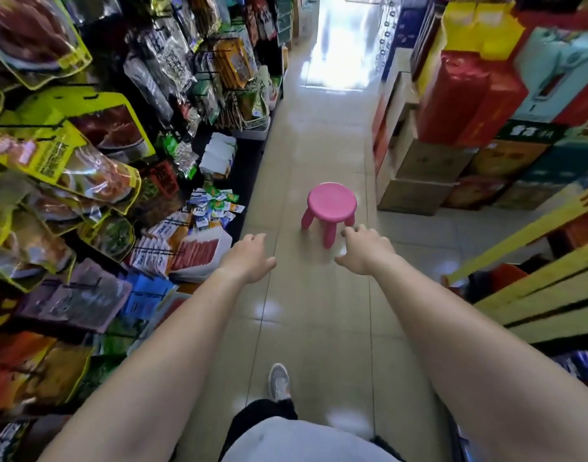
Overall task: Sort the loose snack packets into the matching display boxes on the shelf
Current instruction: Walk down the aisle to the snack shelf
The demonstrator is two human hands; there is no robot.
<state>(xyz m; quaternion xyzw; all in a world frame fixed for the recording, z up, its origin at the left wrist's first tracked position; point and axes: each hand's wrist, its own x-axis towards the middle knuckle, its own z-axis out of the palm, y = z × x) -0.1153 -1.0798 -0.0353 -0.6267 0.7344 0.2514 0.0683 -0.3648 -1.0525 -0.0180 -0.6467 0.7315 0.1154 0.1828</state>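
Both arms stretch forward over the aisle floor. My left hand [249, 258] hovers beside the low shelf edge, fingers apart and holding nothing. My right hand [364, 250] is also empty with spread fingers, just in front of a pink stool [331, 201]. A heap of small loose snack packets [216, 205], green, blue and white, lies on the low shelf to the left. Below it stand display boxes: one with red packets [199, 251] and one with white and orange packets [156, 251].
Hanging snack bags [69, 168] crowd the left rack. Stacked cartons and red boxes [452, 128] line the right side. A yellow shelf [535, 295] juts in at the right. The tiled aisle [319, 311] runs ahead; my grey shoe [279, 381] is on it.
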